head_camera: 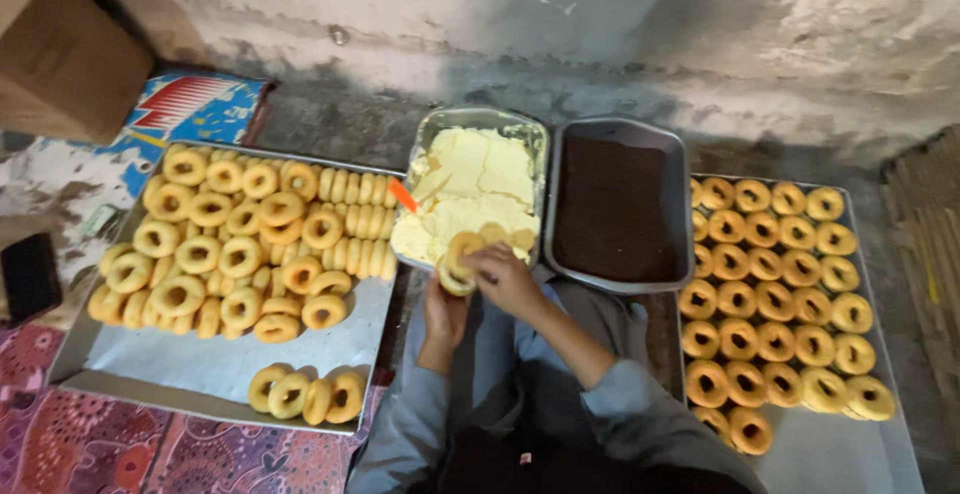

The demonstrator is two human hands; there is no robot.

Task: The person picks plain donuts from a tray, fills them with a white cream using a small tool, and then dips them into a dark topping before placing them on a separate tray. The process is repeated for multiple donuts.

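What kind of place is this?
Probably a small home or back-room bakery, worked on the floor: metal trays of ring biscuits, a tin of cream, and hands filling a ring by a rough wall.

grey-blue long sleeves [640,394] — cuffs pushed up — dark lap.

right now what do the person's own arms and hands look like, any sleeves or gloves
Both hands are bare: no gloves, rings or watch visible. The left hand and right hand emerge from loose grey-blue long cloth sleeves, pushed up and bunched at the forearms. No markings show.
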